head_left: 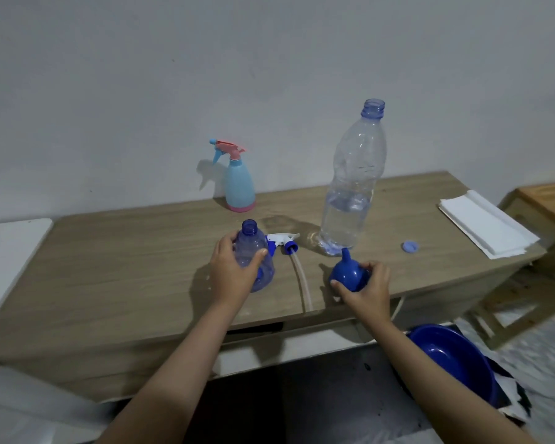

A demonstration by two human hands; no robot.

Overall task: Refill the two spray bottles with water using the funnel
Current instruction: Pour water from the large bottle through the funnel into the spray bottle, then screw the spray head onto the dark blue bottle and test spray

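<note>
My left hand grips a clear blue spray bottle that stands uncapped on the wooden table. Its white and blue spray head lies beside it with the dip tube trailing toward the table's front edge. My right hand holds a blue funnel, spout pointing up, just above the table. A tall clear water bottle, open and about a third full, stands behind the funnel. A light blue spray bottle with a pink trigger head stands capped at the back by the wall.
The water bottle's blue cap lies to the right. A stack of white paper towels sits at the table's right end. A blue basin is below the table at the lower right. A wooden stool stands further right.
</note>
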